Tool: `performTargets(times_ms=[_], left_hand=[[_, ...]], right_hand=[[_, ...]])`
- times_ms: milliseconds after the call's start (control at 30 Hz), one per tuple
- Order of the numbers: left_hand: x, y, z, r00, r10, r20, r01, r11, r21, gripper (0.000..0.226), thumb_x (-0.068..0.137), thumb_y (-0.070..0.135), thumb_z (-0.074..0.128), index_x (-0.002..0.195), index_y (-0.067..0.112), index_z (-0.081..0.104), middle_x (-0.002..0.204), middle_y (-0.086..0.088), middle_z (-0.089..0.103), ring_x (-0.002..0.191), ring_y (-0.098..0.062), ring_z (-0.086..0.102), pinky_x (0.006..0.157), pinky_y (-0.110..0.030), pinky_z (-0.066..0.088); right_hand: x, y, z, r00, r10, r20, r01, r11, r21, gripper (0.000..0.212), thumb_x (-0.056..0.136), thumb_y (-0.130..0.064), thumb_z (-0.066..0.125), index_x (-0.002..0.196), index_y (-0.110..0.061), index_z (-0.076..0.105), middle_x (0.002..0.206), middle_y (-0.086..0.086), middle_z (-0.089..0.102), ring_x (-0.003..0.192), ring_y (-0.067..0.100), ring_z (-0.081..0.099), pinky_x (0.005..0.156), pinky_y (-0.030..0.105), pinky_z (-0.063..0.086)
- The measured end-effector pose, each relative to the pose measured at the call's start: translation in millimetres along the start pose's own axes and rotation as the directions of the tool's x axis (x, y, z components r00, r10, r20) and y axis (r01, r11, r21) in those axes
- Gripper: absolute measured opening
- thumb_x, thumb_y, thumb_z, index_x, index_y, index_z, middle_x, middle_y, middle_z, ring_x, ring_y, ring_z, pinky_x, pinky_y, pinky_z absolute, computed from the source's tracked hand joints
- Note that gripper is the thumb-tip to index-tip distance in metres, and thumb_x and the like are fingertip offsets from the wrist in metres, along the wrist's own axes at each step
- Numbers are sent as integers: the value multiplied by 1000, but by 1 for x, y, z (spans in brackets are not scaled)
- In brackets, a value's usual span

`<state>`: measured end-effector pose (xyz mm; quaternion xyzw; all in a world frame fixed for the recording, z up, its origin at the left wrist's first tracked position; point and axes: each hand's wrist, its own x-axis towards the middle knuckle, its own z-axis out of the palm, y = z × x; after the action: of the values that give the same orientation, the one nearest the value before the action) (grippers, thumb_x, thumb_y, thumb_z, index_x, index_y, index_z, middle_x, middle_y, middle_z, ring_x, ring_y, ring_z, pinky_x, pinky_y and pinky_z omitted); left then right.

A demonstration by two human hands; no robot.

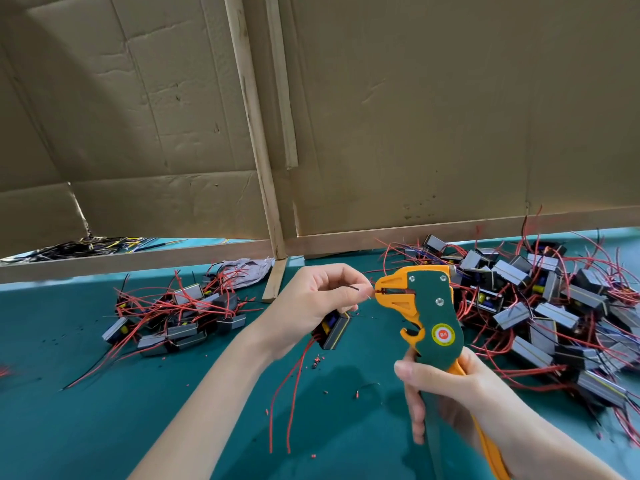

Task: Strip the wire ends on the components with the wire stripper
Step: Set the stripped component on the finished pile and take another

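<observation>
Stripper (429, 306): green and orange, held upright over the teal surface (104, 410), head turned to the left.
Right hand (450, 393): fingers curled tight round the stripper's handles, below its head.
Left hand (311, 299): just left of the stripper's head, fingers curled, thumb and forefinger pinching a thin wire (351, 288) whose end reaches the jaws.
Component (334, 329): a dark block below and left of the stripper's head, tucked under the left hand; long red leads (294, 393) dangle from it.
Left pile (180, 317): components tangled in red wires, well left of the stripper.
Right pile (540, 306): larger, just right of the stripper and behind it.
Scraps (317, 360): red and black insulation bits on the surface, below and left of the stripper's head.
Cardboard (415, 116): a wall behind the stripper.
</observation>
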<state>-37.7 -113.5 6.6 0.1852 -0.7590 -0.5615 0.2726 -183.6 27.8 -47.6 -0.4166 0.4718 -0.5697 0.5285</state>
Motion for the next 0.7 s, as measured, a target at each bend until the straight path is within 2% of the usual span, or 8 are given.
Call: performTargets(times_ms=[100, 167, 233, 367, 467, 567, 633, 700], left_hand=[[2, -9, 0, 1000, -6, 4, 6, 1000, 2, 12, 92, 17, 62, 88, 22, 72, 64, 12, 57, 62, -5, 47, 67, -14, 44], [3, -14, 0, 1000, -11, -20, 11, 1000, -15, 16, 94, 13, 58, 90, 19, 73, 61, 12, 56, 61, -6, 46, 65, -13, 43], [5, -19, -2, 998, -4, -70, 2, 999, -32, 19, 93, 12, 58, 87, 20, 74, 62, 12, 57, 61, -6, 47, 65, -13, 42], [10, -29, -7, 985, 31, -169, -34, 999, -13, 14, 92, 9, 61, 87, 20, 68, 64, 10, 55, 58, -7, 48, 66, -16, 43], [12, -43, -1, 977, 57, -205, -24, 987, 159, 20, 87, 6, 67, 81, 16, 51, 64, 10, 52, 58, -11, 49, 63, -23, 42], [10, -62, 10, 988, -12, -155, 62, 944, 323, 25, 81, 6, 74, 74, 19, 53, 65, 10, 55, 54, -1, 47, 60, -16, 38], [8, -70, 15, 993, -84, -88, 107, 948, 299, 19, 80, 6, 75, 78, 18, 61, 69, 12, 62, 55, 6, 51, 61, -10, 40], [7, -72, 14, 991, -124, -51, 133, 956, 261, 6, 83, 10, 73, 84, 13, 68, 69, 6, 66, 56, 2, 52, 60, -11, 39]], right_hand=[[1, 2, -3, 992, 2, -125, -7, 999, -39, 43, 60, -35, 82, 53, -5, 52, 47, 18, 46, 36, 26, 44, 42, 28, 41], [3, 0, -4, 996, 45, -82, -41, 998, 48, 33, 60, -16, 86, 71, 0, 59, 58, 24, 53, 46, 32, 54, 48, 35, 50], [8, -2, -6, 998, 57, -32, -52, 986, 161, 24, 60, -3, 78, 79, 4, 64, 69, 29, 59, 59, 41, 62, 58, 44, 56], [16, 1, -11, 996, 62, -60, -46, 968, 246, 22, 58, -2, 73, 79, 2, 67, 74, 29, 62, 65, 43, 65, 60, 47, 58], [17, 2, -16, 997, 63, -49, -47, 956, 288, 29, 51, -10, 80, 78, -1, 72, 77, 26, 64, 69, 40, 67, 63, 45, 58], [17, 4, -18, 998, 53, -42, -38, 951, 307, 17, 60, -7, 74, 77, -5, 74, 78, 24, 64, 72, 37, 67, 66, 44, 58], [18, 5, -21, 997, 55, -47, -38, 948, 315, 14, 63, -7, 69, 76, -5, 74, 78, 24, 64, 72, 37, 67, 66, 44, 58], [19, 5, -22, 997, 59, -57, -37, 945, 326, 14, 64, -7, 69, 76, -4, 74, 78, 24, 64, 72, 37, 67, 67, 45, 58]])
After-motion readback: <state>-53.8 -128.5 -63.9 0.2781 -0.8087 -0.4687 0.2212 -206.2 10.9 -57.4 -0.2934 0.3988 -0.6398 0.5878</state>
